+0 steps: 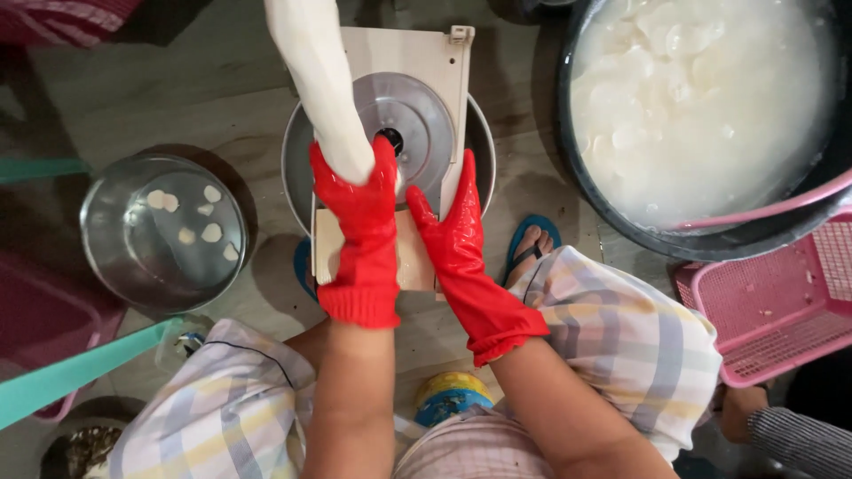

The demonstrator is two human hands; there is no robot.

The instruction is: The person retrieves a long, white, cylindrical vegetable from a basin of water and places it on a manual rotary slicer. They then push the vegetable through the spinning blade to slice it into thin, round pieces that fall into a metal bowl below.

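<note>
**A floor-level food-prep spot, home or small kitchen**

Work is going on at ground level, on a bare concrete floor (204,98). A hand slicer (413,115) is sitting over a metal bowl (297,164), a big black tub (710,235) is holding white slices in cloudy water, and a steel pot (115,257) is catching a few more. A pink basket (781,310) is waiting nearby; a sandalled foot (531,248) is showing.

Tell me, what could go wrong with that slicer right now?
The left hand presses a long white root against the slicer's round metal blade; as the root shortens, the gloved fingers could near the blade. The right hand braces the slicer frame close beside the disc. If the wet gloves slip, the root could jerk.
</note>
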